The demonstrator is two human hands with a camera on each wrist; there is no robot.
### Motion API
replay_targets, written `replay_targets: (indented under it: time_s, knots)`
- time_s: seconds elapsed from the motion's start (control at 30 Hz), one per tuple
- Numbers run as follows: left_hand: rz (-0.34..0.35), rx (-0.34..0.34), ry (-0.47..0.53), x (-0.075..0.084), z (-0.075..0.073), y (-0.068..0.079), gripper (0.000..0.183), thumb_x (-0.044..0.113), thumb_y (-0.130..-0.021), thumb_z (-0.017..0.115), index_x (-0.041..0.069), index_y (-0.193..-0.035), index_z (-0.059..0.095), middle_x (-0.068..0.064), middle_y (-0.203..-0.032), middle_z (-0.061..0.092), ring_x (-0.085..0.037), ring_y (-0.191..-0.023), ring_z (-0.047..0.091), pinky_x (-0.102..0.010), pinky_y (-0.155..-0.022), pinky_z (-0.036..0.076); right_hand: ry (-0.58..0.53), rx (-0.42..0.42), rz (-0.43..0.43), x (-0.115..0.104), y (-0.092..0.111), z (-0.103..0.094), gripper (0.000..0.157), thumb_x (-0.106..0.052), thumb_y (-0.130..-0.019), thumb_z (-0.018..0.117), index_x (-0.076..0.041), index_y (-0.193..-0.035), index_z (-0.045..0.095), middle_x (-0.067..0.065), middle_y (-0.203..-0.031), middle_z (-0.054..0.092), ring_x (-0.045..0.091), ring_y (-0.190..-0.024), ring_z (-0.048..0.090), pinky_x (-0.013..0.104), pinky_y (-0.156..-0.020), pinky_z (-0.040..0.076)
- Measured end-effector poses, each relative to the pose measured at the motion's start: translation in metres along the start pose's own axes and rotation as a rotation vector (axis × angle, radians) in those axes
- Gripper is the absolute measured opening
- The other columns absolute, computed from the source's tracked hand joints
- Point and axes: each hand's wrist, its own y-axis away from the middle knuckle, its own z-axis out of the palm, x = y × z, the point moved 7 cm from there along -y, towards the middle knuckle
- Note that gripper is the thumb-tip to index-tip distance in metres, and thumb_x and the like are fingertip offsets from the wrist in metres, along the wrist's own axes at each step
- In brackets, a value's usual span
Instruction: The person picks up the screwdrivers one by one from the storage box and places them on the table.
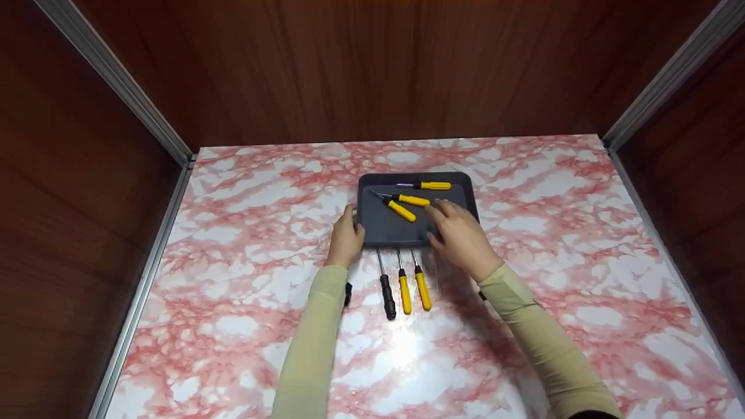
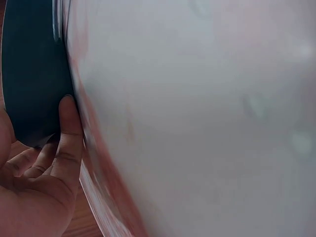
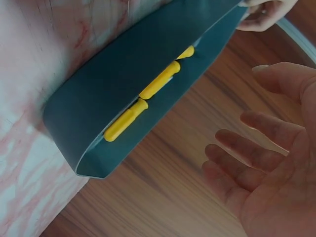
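A dark grey tray (image 1: pixel 393 233) sits toward the back of the table, with three yellow-handled screwdrivers (image 1: pixel 401 210) lying loose inside. At its front left corner my left hand (image 1: pixel 344 241) grips the wall, the other fingers along the left side. My right hand (image 1: pixel 463 235) hovers by the front right corner; in the right wrist view its fingers (image 3: pixel 247 148) are spread, apart from the tray (image 3: pixel 113 89) and holding nothing. In front of the tray lie a black-handled screwdriver (image 1: pixel 388 297) and two yellow-handled screwdrivers (image 1: pixel 404 294), shafts pointing toward it.
The table (image 1: pixel 262 233) has a red and white marbled top. Dark wood panels (image 1: pixel 372 70) enclose it at the back and both sides, with metal rails (image 1: pixel 134 99) at the corners. Both forearms, in light green sleeves (image 1: pixel 308 349), reach in from the front.
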Motion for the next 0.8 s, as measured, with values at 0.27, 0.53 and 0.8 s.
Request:
replay_targets:
  time_s: [0.27, 0.53, 0.8]
  knots:
    - [-0.003, -0.021, 0.031, 0.001, 0.001, 0.001, 0.044, -0.003, -0.084, 0.049, 0.004, -0.127, 0.041, -0.016, -0.107, 0.057, -0.018, -0.080, 0.054, -0.032, -0.066, 0.042, -0.004, 0.017, -0.026, -0.002, -0.005, 0.001, 0.056, -0.026, -0.077, 0.064, -0.004, -0.126, 0.048, 0.019, -0.125, 0.044, 0.035, -0.114, 0.040, 0.045, -0.095, 0.028]
    - [-0.002, -0.019, 0.039, -0.001, 0.001, 0.000, 0.044, -0.002, -0.084, 0.048, 0.003, -0.127, 0.042, -0.016, -0.107, 0.057, -0.017, -0.075, 0.054, -0.031, -0.063, 0.042, -0.005, 0.016, -0.030, -0.003, -0.008, 0.004, 0.056, -0.027, -0.078, 0.063, -0.003, -0.126, 0.048, 0.020, -0.125, 0.045, 0.037, -0.113, 0.041, 0.045, -0.095, 0.029]
    - [0.018, 0.001, 0.033, 0.001, 0.000, 0.000, 0.045, -0.003, -0.082, 0.050, 0.003, -0.126, 0.043, -0.018, -0.104, 0.058, -0.019, -0.076, 0.054, -0.032, -0.065, 0.043, -0.003, -0.003, -0.011, -0.002, -0.012, 0.006, 0.054, -0.028, -0.079, 0.062, -0.004, -0.126, 0.048, 0.020, -0.124, 0.045, 0.036, -0.112, 0.042, 0.045, -0.094, 0.030]
